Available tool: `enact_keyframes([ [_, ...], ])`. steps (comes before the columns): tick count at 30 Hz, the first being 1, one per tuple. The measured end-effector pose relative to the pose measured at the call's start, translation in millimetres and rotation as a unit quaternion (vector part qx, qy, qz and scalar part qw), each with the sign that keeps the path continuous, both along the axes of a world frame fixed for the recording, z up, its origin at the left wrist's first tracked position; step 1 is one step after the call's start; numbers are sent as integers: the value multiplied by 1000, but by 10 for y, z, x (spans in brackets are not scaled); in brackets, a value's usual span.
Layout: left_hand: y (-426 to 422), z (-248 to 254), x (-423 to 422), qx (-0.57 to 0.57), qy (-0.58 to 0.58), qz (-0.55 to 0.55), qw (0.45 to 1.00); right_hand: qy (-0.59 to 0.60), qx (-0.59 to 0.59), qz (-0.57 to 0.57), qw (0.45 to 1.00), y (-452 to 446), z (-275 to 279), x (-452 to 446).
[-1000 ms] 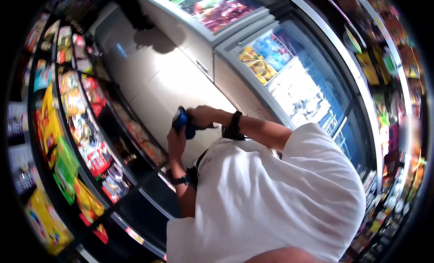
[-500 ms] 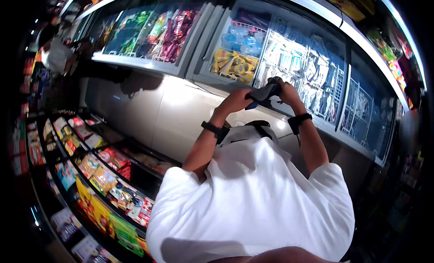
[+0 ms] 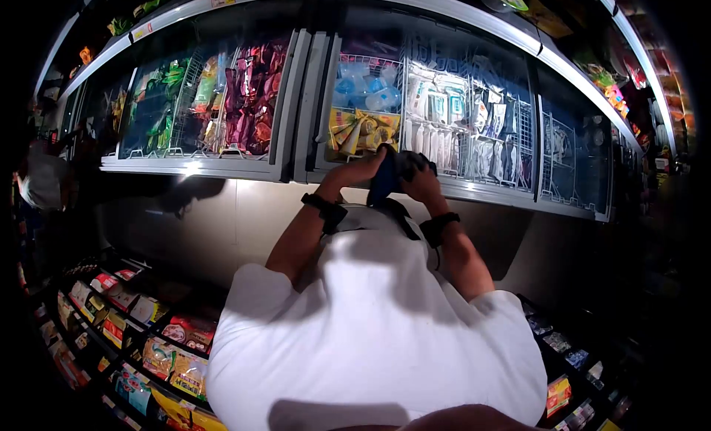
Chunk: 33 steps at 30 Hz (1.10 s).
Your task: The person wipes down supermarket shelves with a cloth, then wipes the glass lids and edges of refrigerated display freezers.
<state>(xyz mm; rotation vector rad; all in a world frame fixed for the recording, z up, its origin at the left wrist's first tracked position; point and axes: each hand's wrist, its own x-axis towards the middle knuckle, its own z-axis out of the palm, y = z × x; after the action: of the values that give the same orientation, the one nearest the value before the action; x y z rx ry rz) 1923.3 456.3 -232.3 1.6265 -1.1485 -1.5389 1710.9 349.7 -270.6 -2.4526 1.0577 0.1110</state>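
Note:
A dark blue and grey cloth-like item (image 3: 384, 178) is held up in front of the chest, near the freezer's front edge. My left hand (image 3: 358, 169) grips its left side, with the fingers closed on it. On the other side my right hand (image 3: 422, 182) has its fingers wrapped round the greyish part. The hands are close together, and the item spans between them. Both wrists carry black bands. Just what the item is cannot be made out.
Glass-topped freezers (image 3: 222, 168) with packaged goods stretch across in front. Snack shelves (image 3: 159, 331) stand at the lower left, more shelves (image 3: 574, 357) at the lower right. Another person (image 3: 46, 175) is at the far left.
The view has swung round to face the freezers squarely. Both hands still hold the item, which now hangs more upright between them than half a second ago.

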Motion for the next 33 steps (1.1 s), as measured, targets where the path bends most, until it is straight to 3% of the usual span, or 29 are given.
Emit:
enact_keyframes([
  [2, 240, 221, 296, 1, -28, 38, 999, 1, 40, 52, 998, 183, 83, 480],
  [4, 370, 180, 631, -22, 30, 93, 995, -49, 69, 137, 987, 318, -60, 880],
  [6, 531, -43, 936, -93, -104, 161, 977, -174, -36, 212, 961, 501, -306, 1294],
  [7, 597, 75, 1060, -113, -253, 150, 949, -87, -19, 183, 979, 629, -246, 1481],
  [8, 653, 85, 1138, -111, -251, 152, 950, -84, -17, 184, 979, 707, -195, 1671],
  [10, 757, 29, 1265, -164, -467, 117, 861, 54, -3, 102, 993, 760, -233, 1992],
  [11, 746, -56, 1309, -111, -412, 104, 898, 100, -51, 111, 987, 742, -225, 2140],
  [12, 766, -170, 1323, -126, -425, 86, 892, 135, -88, 130, 978, 744, -270, 2158],
  [14, 756, -230, 1352, -139, -426, 88, 890, 81, -115, 140, 980, 714, -288, 2089],
  [19, 562, -402, 1652, -123, -470, 117, 866, 7, -28, 133, 991, 461, -290, 2146],
  [22, 408, -423, 1880, -149, -454, 123, 870, -141, -43, 33, 989, 251, -318, 2313],
  [26, 337, -356, 2059, -188, -423, 131, 877, -27, -18, 3, 999, -162, -348, 2954],
  [33, 337, -466, 2091, -168, -434, 102, 879, 69, 19, -48, 996, -669, -251, 3553],
])
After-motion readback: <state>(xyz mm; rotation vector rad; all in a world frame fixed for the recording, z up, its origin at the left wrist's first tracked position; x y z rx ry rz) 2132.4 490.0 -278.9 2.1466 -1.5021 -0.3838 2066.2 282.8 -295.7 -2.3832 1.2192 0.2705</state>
